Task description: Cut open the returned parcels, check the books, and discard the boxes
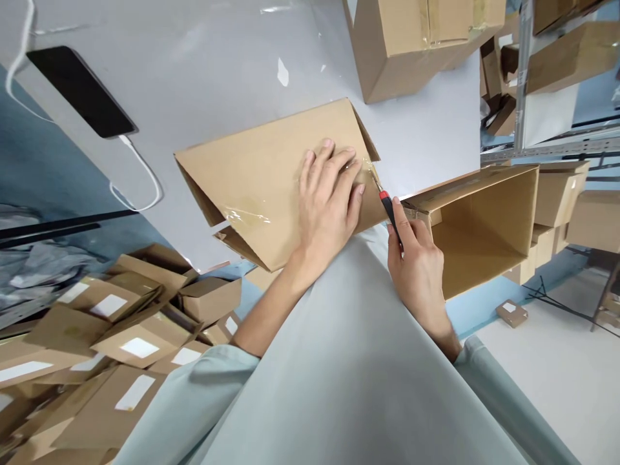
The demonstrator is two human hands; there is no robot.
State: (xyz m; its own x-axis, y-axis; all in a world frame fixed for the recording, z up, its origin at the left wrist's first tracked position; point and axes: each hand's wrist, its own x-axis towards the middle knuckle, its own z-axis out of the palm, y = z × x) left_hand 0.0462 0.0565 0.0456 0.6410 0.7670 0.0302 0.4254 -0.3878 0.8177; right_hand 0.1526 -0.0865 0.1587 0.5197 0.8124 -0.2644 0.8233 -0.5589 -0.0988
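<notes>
A flattened cardboard box (256,161) lies on the light grey table in front of me, its end flaps folded underneath. Clear tape (247,218) glints on its left part. My left hand (329,187) rests on the right half of the box, palm down, with the fingers stretched out. In my right hand (414,265) is a utility knife (387,205) with a black and red handle, held in closed fingers. Its metal tip meets the box's right edge, at another piece of clear tape (367,166).
A phone (82,90) with a white cable (145,169) lies at the table's left. Closed boxes (411,51) stand at the back. An open carton (484,226) is to my right. Many used cartons (140,310) pile up at lower left, and shelving (523,77) stands at right.
</notes>
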